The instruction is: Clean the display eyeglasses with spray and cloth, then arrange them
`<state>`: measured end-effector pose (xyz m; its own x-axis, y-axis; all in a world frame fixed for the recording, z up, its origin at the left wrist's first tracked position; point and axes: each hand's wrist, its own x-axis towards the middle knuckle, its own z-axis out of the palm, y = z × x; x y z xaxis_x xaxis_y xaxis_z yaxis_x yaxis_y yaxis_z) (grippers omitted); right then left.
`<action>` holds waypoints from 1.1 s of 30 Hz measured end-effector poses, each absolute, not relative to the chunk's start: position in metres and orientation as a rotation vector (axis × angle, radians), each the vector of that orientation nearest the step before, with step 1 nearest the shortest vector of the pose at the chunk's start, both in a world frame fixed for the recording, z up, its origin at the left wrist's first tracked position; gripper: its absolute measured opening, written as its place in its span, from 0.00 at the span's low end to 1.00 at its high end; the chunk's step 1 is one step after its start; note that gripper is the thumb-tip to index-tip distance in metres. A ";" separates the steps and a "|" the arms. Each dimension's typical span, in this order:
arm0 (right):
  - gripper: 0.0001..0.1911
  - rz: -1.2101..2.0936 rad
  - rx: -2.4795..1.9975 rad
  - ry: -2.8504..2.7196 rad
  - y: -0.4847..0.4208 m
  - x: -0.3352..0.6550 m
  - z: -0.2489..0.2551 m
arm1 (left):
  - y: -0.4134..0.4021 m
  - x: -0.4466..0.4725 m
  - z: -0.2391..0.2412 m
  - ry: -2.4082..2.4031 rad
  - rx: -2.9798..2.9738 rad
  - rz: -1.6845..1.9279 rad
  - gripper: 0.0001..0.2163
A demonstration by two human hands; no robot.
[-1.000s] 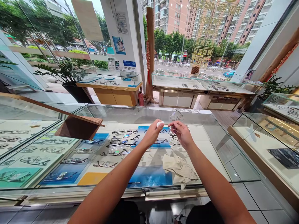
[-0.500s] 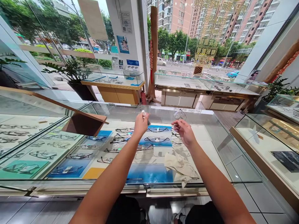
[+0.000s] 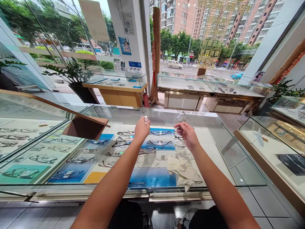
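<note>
My left hand [image 3: 142, 128] is closed around a small spray bottle [image 3: 146, 119], whose white top pokes out above the fingers. To its right, my right hand [image 3: 187, 133] pinches a pair of thin-rimmed eyeglasses [image 3: 182, 117], with one lens above the fingers and the other beside them. Both hands are held over a glass display counter [image 3: 214, 152]. A crumpled beige cloth [image 3: 183, 168] lies on the glass below my right hand. Inside the counter, several eyeglass frames [image 3: 160, 142] rest in rows on white and blue surfaces.
A slanted wooden-edged board [image 3: 88, 125] stands on the counter at the left. Another glass case [image 3: 269, 149] is at the right. Across the walkway are more display cases [image 3: 186, 86], a tree-trunk post [image 3: 156, 57], a potted plant [image 3: 78, 76] and a red extinguisher [image 3: 145, 100].
My left hand has turned and shifted slightly left and down, so the bottle's white top points more towards me. My right hand keeps its grip on the eyeglasses, almost still.
</note>
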<state>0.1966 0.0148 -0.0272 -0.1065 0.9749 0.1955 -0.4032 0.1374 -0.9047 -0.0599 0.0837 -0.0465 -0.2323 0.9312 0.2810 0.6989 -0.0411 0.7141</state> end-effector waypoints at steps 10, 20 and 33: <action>0.11 1.291 -0.659 -1.004 0.020 0.210 -0.019 | 0.037 -0.027 -0.002 1.726 2.031 1.744 0.12; 0.13 1.250 -0.703 -0.964 0.027 0.216 -0.020 | -0.028 0.038 -0.021 0.580 2.601 0.328 0.21; 0.12 1.243 -0.707 -1.001 0.026 0.216 -0.021 | -0.023 0.038 -0.029 0.588 2.435 0.203 0.11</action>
<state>0.2159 0.0258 -0.0214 0.0187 0.9738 0.2268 -0.4286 0.2128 -0.8781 0.0380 -0.0230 -0.0292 0.8892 0.4574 0.0045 0.3622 -0.7102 0.6037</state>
